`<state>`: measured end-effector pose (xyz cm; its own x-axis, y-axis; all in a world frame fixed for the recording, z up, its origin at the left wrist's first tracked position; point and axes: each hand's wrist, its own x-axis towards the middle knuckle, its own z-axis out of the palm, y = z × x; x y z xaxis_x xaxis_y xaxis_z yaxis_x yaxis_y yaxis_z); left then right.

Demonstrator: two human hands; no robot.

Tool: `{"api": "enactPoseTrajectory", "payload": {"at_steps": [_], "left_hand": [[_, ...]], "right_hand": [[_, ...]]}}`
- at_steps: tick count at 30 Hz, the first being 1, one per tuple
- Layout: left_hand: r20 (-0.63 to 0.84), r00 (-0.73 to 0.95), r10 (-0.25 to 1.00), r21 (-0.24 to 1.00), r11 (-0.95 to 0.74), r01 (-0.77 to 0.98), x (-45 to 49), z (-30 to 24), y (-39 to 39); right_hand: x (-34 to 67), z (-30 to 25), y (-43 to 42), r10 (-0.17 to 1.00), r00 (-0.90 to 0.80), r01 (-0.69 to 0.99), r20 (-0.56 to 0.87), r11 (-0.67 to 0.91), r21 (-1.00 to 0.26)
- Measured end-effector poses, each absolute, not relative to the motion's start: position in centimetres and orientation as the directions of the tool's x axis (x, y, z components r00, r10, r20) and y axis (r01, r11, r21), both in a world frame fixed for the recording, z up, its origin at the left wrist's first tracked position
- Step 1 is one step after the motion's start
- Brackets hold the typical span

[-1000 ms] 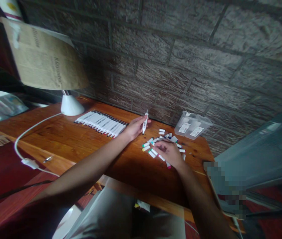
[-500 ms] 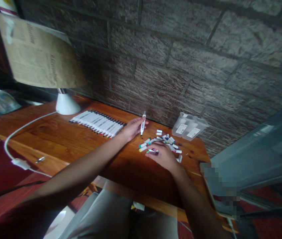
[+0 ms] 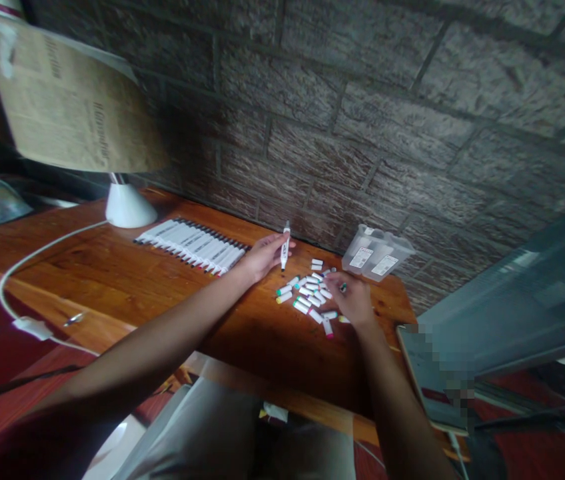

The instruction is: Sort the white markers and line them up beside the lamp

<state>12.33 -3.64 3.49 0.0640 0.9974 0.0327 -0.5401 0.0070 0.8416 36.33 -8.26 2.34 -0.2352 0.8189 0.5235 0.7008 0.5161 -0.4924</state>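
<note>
My left hand (image 3: 265,259) is closed around a white marker (image 3: 285,250), which it holds nearly upright above the table, dark tip down. To its right lies a loose pile of short white marker caps (image 3: 312,288) with green, yellow, pink and other coloured ends. My right hand (image 3: 350,298) is at the right side of this pile, its fingers bent and thumb close to the forefinger. A green-ended marker cap (image 3: 343,287) shows within its grip. Some caps are hidden beneath that hand. Left of my left hand, a row of white markers (image 3: 192,245) lies side by side.
Two clear plastic containers (image 3: 377,253) with labels stand near the stone wall (image 3: 312,133). A lamp (image 3: 130,203) with a newsprint shade and white cord occupies the left of the wooden table (image 3: 242,333). A flat tablet-like device (image 3: 430,380) rests at the right edge.
My right hand has moved right and slightly up across the pile, uncovering several caps in its middle and front. My left hand still holds the marker in nearly the same place.
</note>
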Motion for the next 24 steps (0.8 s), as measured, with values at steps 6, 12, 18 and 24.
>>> {"api": "enactPoseTrajectory", "payload": {"at_steps": [6, 12, 18, 24], "left_hand": [[0.025, 0.078, 0.997, 0.836, 0.022, -0.548, 12.2, 3.4, -3.7], [0.079, 0.136, 0.988, 0.843, 0.006, -0.537, 12.4, 3.7, -4.2], [0.121, 0.150, 0.981, 0.849, -0.025, -0.527, 12.6, 3.9, -4.7], [0.279, 0.264, 0.923, 0.922, -0.182, -0.341, 13.0, 4.3, -5.8]], "right_hand": [[39.7, 1.2, -6.6, 0.890, 0.035, 0.877, 0.454, 0.191, -0.440], [38.7, 0.2, -6.4, 0.868, -0.083, 0.868, 0.489, 0.304, -0.393], [39.0, 0.0, -6.2, 0.855, -0.050, 0.853, 0.516, 0.305, -0.423], [39.0, -0.3, -6.1, 0.852, -0.070, 0.857, 0.519, 0.317, -0.406]]}}
